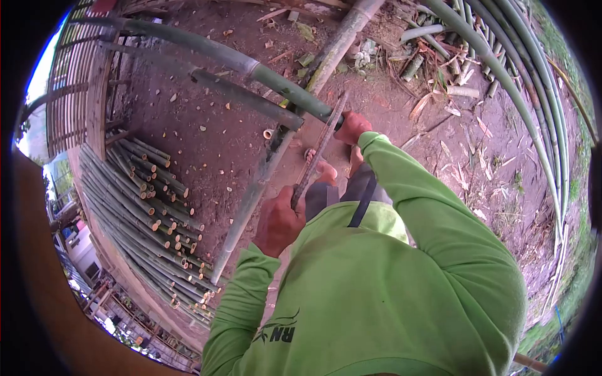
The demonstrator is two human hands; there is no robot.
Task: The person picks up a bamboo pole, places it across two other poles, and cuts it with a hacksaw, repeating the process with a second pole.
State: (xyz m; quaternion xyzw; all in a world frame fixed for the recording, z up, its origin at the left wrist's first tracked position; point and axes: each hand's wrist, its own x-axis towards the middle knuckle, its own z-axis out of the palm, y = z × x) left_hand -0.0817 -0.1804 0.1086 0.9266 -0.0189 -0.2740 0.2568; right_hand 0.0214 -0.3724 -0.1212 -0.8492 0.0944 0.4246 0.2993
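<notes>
My left hand (279, 220) is closed round the handle end of a long-bladed knife (318, 150) with a dull brown blade. The blade slants up and away, crossing at the near end of a thick green bamboo pole (279, 81). My right hand (354, 128) is closed at that end of the pole, just beyond the blade; its fingertips are partly hidden. Alongside lies a second, shorter-looking bamboo pole (244, 100). Both poles rest across a slanting bamboo support pole (257, 188). My bare feet (325, 170) are on the ground below the blade.
A large stack of cut bamboo poles (169, 219) lies at the left, beside a slatted bamboo structure (69, 94). Long bamboo poles (539, 81) curve along the right. Short offcuts (414, 66) and split shavings (461, 175) litter the dirt ground (182, 119).
</notes>
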